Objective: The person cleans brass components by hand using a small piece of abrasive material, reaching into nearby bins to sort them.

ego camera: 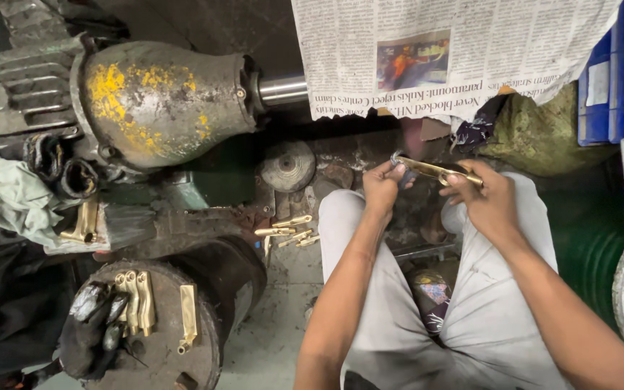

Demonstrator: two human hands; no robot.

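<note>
Both hands, left hand [382, 185] and right hand [487, 196], grip a brass handle [436, 171].

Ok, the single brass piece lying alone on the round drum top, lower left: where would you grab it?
Probably by the long sides of the brass piece, pinching across its narrow width near the middle and coming straight down from above. It lies flat on the drum top, apart from the cluster of brass parts on its left, so both long edges look free. Its lower end curls, a poorer grip.
</note>
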